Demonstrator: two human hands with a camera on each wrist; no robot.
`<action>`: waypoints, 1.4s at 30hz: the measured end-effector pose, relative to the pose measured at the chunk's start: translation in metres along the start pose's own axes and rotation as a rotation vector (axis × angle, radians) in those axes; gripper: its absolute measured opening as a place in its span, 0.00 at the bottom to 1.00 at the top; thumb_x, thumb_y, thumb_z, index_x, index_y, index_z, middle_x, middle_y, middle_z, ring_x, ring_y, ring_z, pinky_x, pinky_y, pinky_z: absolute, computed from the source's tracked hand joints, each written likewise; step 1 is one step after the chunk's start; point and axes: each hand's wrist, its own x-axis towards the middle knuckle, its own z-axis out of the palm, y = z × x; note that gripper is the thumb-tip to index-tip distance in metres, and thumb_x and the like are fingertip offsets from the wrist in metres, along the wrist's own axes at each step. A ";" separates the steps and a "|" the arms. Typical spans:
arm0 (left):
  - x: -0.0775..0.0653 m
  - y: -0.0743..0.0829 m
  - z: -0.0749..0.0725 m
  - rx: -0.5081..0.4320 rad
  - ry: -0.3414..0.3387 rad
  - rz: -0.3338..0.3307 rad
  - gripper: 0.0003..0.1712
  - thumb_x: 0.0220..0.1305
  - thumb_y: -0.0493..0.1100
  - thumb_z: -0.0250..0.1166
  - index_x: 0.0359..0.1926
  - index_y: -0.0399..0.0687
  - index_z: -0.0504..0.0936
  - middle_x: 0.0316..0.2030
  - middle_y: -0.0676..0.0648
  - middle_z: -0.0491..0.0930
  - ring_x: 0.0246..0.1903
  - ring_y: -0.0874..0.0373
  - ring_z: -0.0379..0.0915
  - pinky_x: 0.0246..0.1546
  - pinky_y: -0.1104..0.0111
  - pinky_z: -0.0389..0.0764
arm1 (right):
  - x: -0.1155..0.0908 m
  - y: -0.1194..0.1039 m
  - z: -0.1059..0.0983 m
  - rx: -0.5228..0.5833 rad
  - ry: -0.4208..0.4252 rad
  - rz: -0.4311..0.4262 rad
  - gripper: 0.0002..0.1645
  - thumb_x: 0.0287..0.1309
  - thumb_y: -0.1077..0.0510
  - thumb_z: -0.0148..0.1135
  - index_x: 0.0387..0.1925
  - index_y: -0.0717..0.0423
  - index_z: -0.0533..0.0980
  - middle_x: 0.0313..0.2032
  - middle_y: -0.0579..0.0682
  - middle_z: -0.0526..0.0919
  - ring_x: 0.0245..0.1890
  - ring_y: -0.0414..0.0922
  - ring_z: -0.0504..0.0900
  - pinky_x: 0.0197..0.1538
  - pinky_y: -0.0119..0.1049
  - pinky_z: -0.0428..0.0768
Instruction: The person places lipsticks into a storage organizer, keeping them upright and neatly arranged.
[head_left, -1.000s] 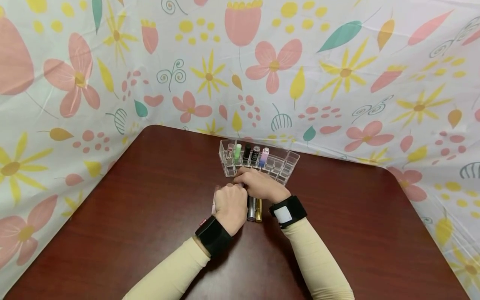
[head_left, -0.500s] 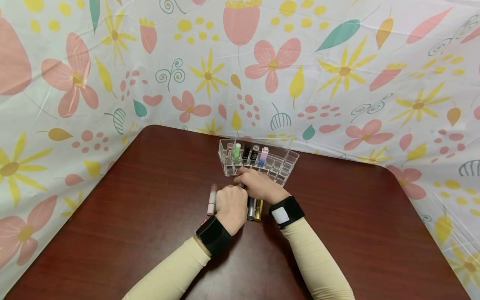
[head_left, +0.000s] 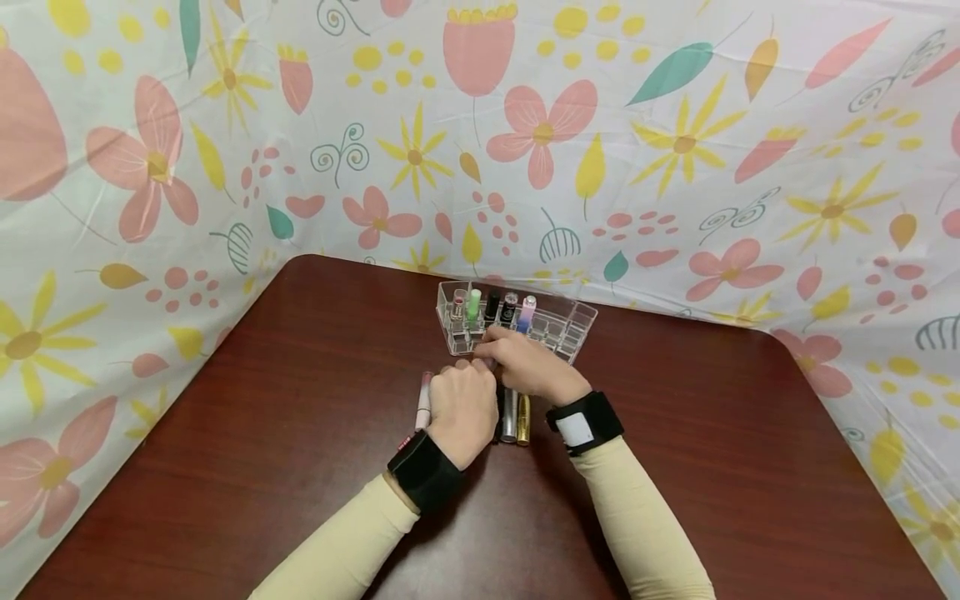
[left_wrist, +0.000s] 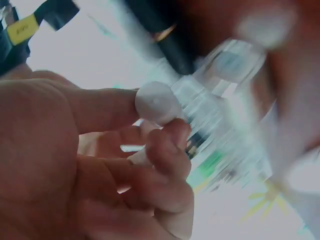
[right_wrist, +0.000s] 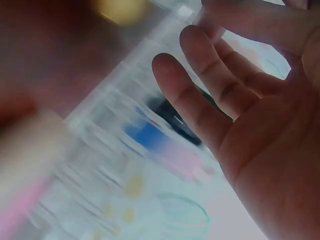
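In the head view my left hand [head_left: 463, 412] holds a small lipstick tube whose pale round end [left_wrist: 157, 102] shows between thumb and fingers in the left wrist view. Right beside it, my right hand [head_left: 528, 362] pinches the tube's far end with thumb and forefinger; its other fingers [right_wrist: 200, 95] stretch out loosely in the right wrist view. Most of the tube is hidden by the hands. Below them lie a silver tube [head_left: 509, 417], a gold tube [head_left: 523, 421] and a partly hidden black one. A pale pink lipstick [head_left: 423, 404] lies left of my left hand.
Behind the hands stands a clear tiered lipstick organizer [head_left: 577, 325]. Its back row bears several upright tubes, among them a green one [head_left: 473, 305] and a pink-blue one [head_left: 527, 313]. A flowered cloth [head_left: 420, 225] rises behind the brown table [head_left: 675, 417].
The right hand has shifted slightly to the right and the left hand has tilted a little. More of the pale pink lipstick shows than a second ago. Both hands stay together at the tube.
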 end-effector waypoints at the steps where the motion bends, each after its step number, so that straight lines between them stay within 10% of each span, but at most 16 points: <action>1: 0.002 -0.002 -0.005 -0.024 0.021 0.001 0.11 0.59 0.50 0.68 0.30 0.49 0.80 0.22 0.48 0.79 0.19 0.54 0.74 0.14 0.64 0.72 | -0.003 -0.001 -0.007 -0.002 0.028 0.003 0.19 0.61 0.74 0.56 0.34 0.47 0.82 0.38 0.50 0.78 0.35 0.42 0.76 0.37 0.34 0.77; 6: 0.020 -0.024 -0.038 -0.269 -0.004 0.052 0.13 0.67 0.51 0.65 0.37 0.46 0.78 0.25 0.49 0.80 0.21 0.52 0.77 0.15 0.60 0.75 | -0.022 -0.010 -0.050 -0.022 0.162 0.051 0.14 0.57 0.70 0.69 0.38 0.49 0.85 0.38 0.49 0.78 0.34 0.44 0.78 0.37 0.37 0.79; 14: 0.044 -0.063 -0.086 -0.999 -0.059 0.164 0.04 0.74 0.44 0.62 0.45 0.50 0.78 0.35 0.54 0.79 0.31 0.60 0.73 0.31 0.67 0.74 | -0.059 -0.034 -0.101 0.116 0.455 -0.040 0.16 0.49 0.65 0.79 0.41 0.51 0.86 0.32 0.45 0.79 0.30 0.37 0.79 0.33 0.31 0.78; 20: 0.047 -0.072 -0.109 -1.277 -0.082 0.207 0.06 0.71 0.44 0.66 0.47 0.54 0.81 0.37 0.55 0.82 0.35 0.62 0.74 0.35 0.66 0.75 | -0.076 -0.056 -0.120 0.303 0.607 -0.028 0.17 0.48 0.69 0.77 0.41 0.53 0.86 0.36 0.45 0.81 0.34 0.34 0.78 0.36 0.22 0.80; 28: 0.048 -0.070 -0.127 -1.405 -0.080 0.158 0.05 0.71 0.45 0.66 0.46 0.58 0.83 0.34 0.56 0.82 0.24 0.59 0.71 0.26 0.67 0.68 | -0.085 -0.072 -0.131 0.659 0.689 -0.089 0.22 0.46 0.83 0.68 0.44 0.68 0.83 0.41 0.56 0.82 0.35 0.43 0.78 0.35 0.27 0.81; 42: 0.045 -0.069 -0.128 -1.342 0.036 0.298 0.12 0.67 0.39 0.69 0.50 0.50 0.84 0.41 0.55 0.83 0.37 0.64 0.74 0.36 0.70 0.80 | -0.097 -0.074 -0.136 0.619 0.719 -0.050 0.22 0.47 0.82 0.69 0.45 0.67 0.84 0.37 0.52 0.86 0.35 0.42 0.80 0.38 0.28 0.82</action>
